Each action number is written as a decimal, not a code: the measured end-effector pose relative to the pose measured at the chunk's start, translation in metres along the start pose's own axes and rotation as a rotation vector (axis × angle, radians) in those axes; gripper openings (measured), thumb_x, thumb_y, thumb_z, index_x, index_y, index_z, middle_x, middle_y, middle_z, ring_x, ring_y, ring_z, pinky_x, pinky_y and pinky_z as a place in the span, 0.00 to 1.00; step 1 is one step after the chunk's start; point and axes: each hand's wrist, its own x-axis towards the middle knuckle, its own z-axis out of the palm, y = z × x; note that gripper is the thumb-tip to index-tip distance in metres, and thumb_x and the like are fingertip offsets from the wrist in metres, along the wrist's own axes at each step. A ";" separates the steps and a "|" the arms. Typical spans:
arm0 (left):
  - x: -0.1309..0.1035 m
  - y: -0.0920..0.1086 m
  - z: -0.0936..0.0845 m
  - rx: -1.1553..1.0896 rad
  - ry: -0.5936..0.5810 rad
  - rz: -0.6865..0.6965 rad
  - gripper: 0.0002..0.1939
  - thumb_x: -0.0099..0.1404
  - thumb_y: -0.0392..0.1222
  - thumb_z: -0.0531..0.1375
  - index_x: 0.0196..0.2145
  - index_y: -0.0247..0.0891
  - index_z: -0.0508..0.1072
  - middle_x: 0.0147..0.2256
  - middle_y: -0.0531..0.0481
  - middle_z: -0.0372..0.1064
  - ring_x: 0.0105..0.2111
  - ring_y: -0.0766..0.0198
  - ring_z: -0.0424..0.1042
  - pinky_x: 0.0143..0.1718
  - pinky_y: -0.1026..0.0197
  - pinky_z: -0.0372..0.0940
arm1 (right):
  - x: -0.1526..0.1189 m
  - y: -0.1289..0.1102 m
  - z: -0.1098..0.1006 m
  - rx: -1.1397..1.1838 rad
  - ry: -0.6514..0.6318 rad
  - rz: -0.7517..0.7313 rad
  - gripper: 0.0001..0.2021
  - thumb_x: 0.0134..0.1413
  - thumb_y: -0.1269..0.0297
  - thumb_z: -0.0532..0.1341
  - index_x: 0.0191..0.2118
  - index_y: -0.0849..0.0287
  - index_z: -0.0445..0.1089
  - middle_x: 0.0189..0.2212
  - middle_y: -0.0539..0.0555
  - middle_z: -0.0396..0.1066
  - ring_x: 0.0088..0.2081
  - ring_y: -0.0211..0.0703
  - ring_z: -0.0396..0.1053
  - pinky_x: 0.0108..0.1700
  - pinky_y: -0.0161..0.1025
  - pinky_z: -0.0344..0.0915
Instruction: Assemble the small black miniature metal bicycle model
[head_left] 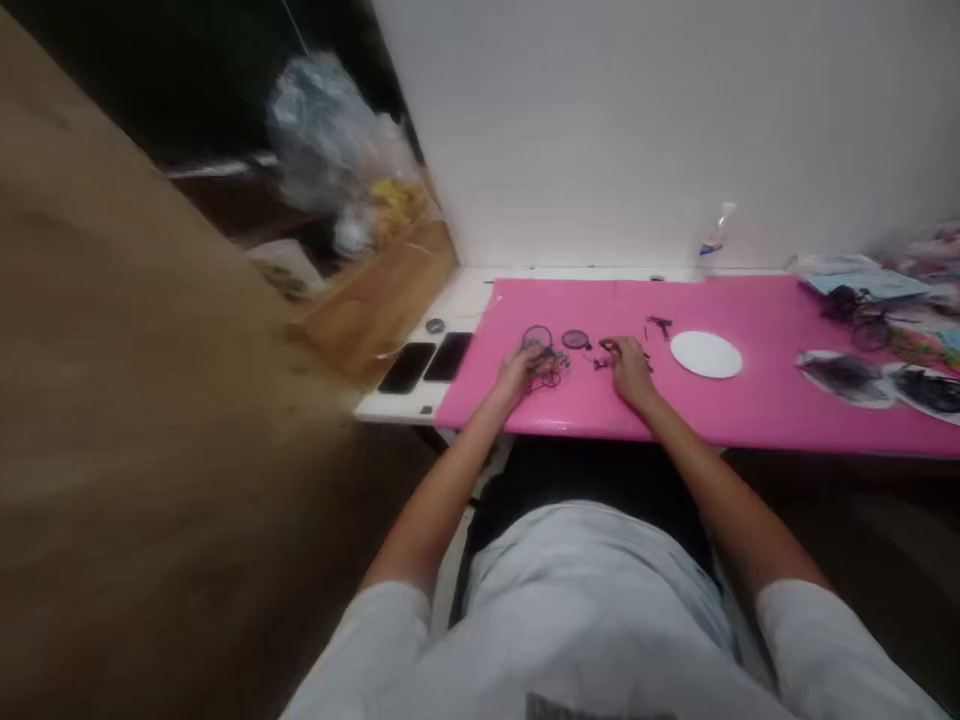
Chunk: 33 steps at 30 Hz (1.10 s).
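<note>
My left hand point(517, 370) is closed around a small dark wire frame point(546, 376) that looks like part of a model bicycle. A thin spoked wheel point(537, 338) shows just above those fingers; whether it is joined to the frame I cannot tell. Between the hands, a second dark wheel point(576, 339) lies flat on the pink sheet point(555, 300). My right hand point(631, 368) pinches a small dark part point(609, 345), its kind too blurred to name. Other tiny dark pieces point(600, 364) lie beside those fingertips.
A small black pistol-shaped piece point(660, 325) and a white oval plate point(706, 355) lie to the right. Further right are plates with dark parts point(847, 378) and a cluttered pile. A clear bottle point(716, 235) stands by the wall. Two black phones point(427, 362) lie left.
</note>
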 end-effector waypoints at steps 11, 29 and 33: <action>-0.004 0.002 0.000 0.015 -0.031 0.004 0.14 0.59 0.34 0.67 0.42 0.35 0.72 0.37 0.44 0.79 0.37 0.57 0.83 0.41 0.58 0.75 | -0.003 0.001 -0.002 -0.121 -0.082 0.224 0.16 0.65 0.72 0.59 0.52 0.56 0.79 0.45 0.62 0.82 0.57 0.65 0.67 0.63 0.63 0.63; -0.003 0.002 -0.001 0.029 -0.018 -0.017 0.18 0.54 0.31 0.66 0.43 0.35 0.70 0.37 0.42 0.81 0.36 0.57 0.83 0.45 0.54 0.77 | -0.003 0.006 -0.003 -0.137 -0.047 0.242 0.23 0.55 0.77 0.55 0.52 0.60 0.81 0.50 0.64 0.81 0.62 0.65 0.66 0.67 0.62 0.65; -0.002 0.001 0.000 0.039 0.004 -0.009 0.15 0.56 0.31 0.66 0.41 0.36 0.70 0.36 0.43 0.80 0.35 0.58 0.82 0.46 0.54 0.77 | -0.003 0.006 -0.003 -0.148 -0.067 0.250 0.19 0.58 0.74 0.57 0.50 0.58 0.81 0.50 0.64 0.81 0.62 0.66 0.65 0.67 0.64 0.64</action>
